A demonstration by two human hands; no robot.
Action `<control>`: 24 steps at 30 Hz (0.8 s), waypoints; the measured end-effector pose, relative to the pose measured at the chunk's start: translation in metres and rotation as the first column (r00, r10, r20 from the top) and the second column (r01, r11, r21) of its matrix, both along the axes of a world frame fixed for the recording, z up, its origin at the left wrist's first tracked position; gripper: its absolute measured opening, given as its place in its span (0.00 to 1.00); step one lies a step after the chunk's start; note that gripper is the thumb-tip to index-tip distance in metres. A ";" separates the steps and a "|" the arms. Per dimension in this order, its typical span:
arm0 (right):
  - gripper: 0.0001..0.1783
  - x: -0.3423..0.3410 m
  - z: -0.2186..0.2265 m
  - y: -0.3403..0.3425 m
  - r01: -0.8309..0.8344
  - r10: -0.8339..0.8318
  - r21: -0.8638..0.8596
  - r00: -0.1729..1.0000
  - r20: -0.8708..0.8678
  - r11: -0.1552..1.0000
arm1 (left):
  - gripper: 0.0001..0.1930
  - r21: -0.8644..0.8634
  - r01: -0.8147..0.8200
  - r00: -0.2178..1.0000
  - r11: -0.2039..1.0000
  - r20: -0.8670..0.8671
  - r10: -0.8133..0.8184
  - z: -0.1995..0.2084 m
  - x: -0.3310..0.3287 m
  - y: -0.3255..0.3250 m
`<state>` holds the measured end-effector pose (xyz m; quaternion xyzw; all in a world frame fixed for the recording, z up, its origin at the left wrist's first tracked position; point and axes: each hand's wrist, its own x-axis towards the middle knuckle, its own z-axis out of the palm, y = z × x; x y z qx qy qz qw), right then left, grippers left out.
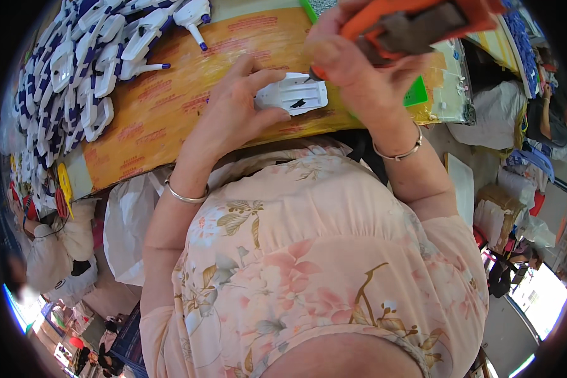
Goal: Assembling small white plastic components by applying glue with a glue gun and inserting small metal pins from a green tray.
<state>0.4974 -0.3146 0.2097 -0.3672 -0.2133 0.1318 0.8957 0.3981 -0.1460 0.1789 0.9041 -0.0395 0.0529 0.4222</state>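
My left hand (236, 104) grips a white plastic housing (309, 89) by its left end, thumb on the near side and fingers on the far side. The housing lies hollow side up on the tabletop, with a small black piece (298, 103) inside it. In my right hand (368, 85) is an orange and dark grey power screwdriver (416, 28), held closed around its body. Its narrow tip points down at the far edge of the housing; whether it touches cannot be made out.
White and purple plastic units (75, 69) are heaped at the table's left, one (194, 16) lying apart. A bright green tray (416, 92) shows partly behind my right wrist. Brown tape covers the tabletop (164, 120). A yellow-handled tool (64, 181) hangs at the left edge.
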 end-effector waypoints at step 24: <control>0.25 0.035 -0.006 0.050 0.269 -0.217 0.105 0.430 0.877 0.957 | 0.28 -0.005 0.000 0.999 1.000 0.036 0.000 -0.004 -0.002 0.000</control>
